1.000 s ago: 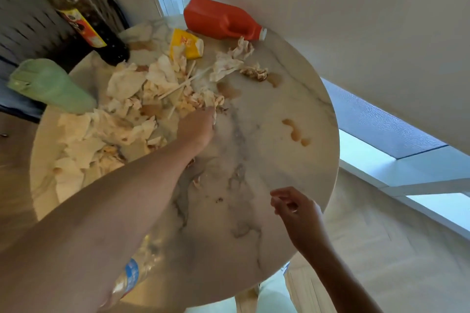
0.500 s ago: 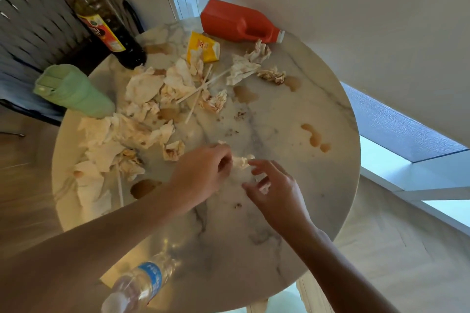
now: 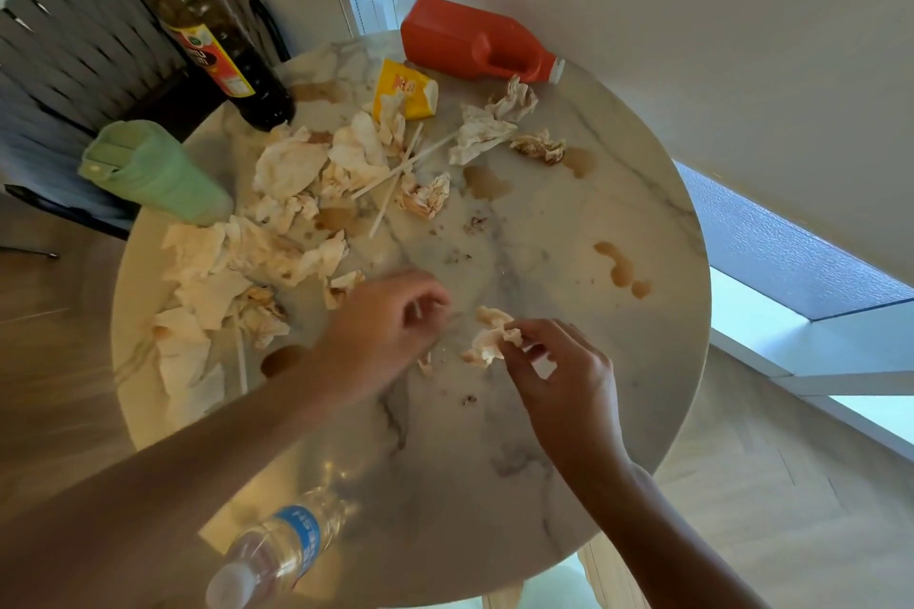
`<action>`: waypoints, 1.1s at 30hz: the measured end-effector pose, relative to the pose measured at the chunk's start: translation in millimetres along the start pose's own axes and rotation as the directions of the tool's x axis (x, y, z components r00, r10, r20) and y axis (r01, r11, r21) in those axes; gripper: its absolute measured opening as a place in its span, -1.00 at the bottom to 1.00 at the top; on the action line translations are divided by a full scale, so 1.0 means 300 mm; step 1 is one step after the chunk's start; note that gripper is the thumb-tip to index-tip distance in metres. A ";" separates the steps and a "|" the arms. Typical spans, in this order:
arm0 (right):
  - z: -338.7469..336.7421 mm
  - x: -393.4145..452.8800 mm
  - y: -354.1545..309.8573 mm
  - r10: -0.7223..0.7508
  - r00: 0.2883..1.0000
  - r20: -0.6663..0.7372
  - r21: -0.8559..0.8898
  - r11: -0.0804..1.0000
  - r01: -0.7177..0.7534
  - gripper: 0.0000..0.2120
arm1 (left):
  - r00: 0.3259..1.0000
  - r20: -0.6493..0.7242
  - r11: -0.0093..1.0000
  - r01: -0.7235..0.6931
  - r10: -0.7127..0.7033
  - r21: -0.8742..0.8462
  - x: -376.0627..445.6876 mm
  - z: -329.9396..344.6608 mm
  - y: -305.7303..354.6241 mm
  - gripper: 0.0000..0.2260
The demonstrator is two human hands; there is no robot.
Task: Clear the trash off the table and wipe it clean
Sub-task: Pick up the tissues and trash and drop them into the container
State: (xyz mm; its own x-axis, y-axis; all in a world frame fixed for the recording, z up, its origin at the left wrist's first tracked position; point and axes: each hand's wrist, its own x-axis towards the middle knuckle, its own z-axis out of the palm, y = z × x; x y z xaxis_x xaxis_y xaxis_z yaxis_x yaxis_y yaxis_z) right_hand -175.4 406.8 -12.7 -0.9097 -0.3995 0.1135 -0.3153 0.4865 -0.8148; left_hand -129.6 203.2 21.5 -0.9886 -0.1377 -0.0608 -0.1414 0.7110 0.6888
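A round marble table (image 3: pixel 544 435) carries several crumpled, stained tissues (image 3: pixel 292 168), white sticks (image 3: pixel 395 173), a yellow packet (image 3: pixel 408 89) and brown spills (image 3: pixel 620 270). My right hand (image 3: pixel 559 371) pinches a crumpled tissue (image 3: pixel 489 336) near the table's middle. Just left of that tissue my left hand (image 3: pixel 390 326) hovers with curled fingers, and a small scrap shows between its fingertips. More tissues lie heaped along the table's left side (image 3: pixel 212 272).
On the far rim lies a red jug (image 3: pixel 475 45) on its side. A dark sauce bottle (image 3: pixel 207 35) and a green cup (image 3: pixel 153 168) stand at the left, a clear water bottle (image 3: pixel 282 549) near me. Behind the table is a grey chair (image 3: pixel 74 50).
My left hand drew back from the tissue heap toward the table's middle. My right hand came in from the near rim and took hold of a crumpled tissue.
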 end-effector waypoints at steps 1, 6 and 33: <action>-0.006 -0.001 0.008 -0.001 1.000 -0.002 -0.014 1.000 0.001 -0.86 | 0.998 -0.051 0.995 0.025 -0.020 0.100 0.010 -0.013 -0.069 -0.94; -0.034 -0.028 0.042 0.024 1.000 -0.007 -0.064 0.998 -0.025 -0.87 | 0.963 -0.038 0.796 0.243 -0.267 0.555 0.039 -0.044 -0.362 -0.64; -0.329 -0.165 0.226 0.163 0.978 -0.132 0.037 0.987 -0.159 -0.87 | 0.961 -0.066 0.953 0.276 -0.269 0.126 -0.029 0.100 0.209 -0.93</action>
State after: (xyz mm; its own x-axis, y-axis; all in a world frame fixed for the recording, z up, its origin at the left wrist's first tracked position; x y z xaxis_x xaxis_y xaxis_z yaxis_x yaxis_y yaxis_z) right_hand -178.6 536.3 -17.5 -0.9766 -0.2085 0.0535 -0.1560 0.5146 -0.8431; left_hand -131.4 269.7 43.7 -0.9084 -0.3692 -0.1961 -0.4137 0.7265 0.5487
